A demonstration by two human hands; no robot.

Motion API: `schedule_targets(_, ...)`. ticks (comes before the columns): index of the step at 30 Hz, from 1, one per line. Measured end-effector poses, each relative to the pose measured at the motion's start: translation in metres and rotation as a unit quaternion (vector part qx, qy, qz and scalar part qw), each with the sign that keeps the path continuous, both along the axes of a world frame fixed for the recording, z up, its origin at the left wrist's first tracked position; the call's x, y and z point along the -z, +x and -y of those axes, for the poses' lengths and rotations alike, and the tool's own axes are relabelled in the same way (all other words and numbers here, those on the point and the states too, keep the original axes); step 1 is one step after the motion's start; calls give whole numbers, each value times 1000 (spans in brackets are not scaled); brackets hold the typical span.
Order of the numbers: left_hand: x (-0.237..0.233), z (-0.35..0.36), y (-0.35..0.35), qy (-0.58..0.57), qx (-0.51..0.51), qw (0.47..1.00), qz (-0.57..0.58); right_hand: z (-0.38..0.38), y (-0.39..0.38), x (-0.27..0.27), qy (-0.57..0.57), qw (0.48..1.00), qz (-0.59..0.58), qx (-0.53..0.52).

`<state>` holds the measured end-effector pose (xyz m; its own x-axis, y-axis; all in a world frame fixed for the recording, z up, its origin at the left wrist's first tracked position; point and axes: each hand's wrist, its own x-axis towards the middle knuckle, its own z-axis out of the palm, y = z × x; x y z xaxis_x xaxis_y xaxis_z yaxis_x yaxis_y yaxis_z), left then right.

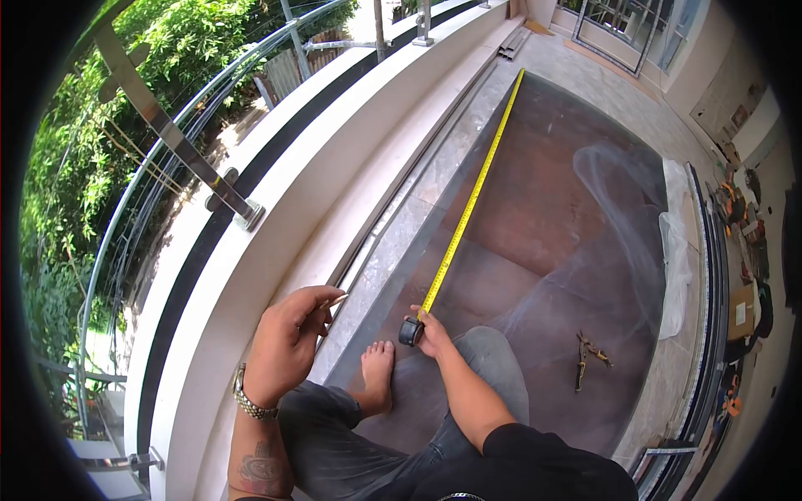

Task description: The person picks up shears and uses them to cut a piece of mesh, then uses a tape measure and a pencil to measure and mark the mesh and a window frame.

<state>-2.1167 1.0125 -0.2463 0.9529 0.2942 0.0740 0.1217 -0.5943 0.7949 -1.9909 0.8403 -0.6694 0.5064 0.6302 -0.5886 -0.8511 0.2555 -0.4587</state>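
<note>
My right hand (pixel 431 334) is closed around a black tape measure (pixel 410 331). Its yellow blade (pixel 472 200) runs out, extended, across a dark brownish sheet (pixel 526 217) on the floor, reaching the sheet's far left corner. My left hand (pixel 288 338), with a metal watch on the wrist, is raised beside the sheet's left edge. Its fingers are curled and pinched around a thin pale tip too small to name. Pliers (pixel 591 355) with black and yellow handles lie spread on the sheet, right of my knee.
Clear plastic film (pixel 675 259) bunches along the sheet's right edge. A white curved parapet (pixel 334 134) with metal posts (pixel 245 215) borders the left. Metal profiles (pixel 514 43) lie at the far end. Tools and a cardboard box (pixel 740 312) stand at the right.
</note>
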Motion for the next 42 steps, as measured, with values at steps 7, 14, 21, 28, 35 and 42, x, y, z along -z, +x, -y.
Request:
schedule_targets(7, 0, -1, 1, 1, -2, 1000, -6, -1, 2, 2, 6, 1000, -8, 2)
schedule_targets(14, 3, -2, 2, -18, -17, 1000, 1, -3, 4, 9, 2, 1000, -8, -1)
schedule_targets(21, 2, -4, 4, -20, -11, 1000, -2, -5, 0, 10, 1, 1000, -15, -7)
schedule_targets(28, 1, -8, 3, 2, -18, 1000, -14, -13, 0, 23, 16, 999, -44, -13)
schedule_targets(35, 19, -29, -9, -42, -93, 993, -53, -27, 12, 32, -75, 995, -23, -66)
schedule_targets(42, 40, -52, -12, -16, -144, 983, -110, -43, 6, 44, -108, 992, -13, -63)
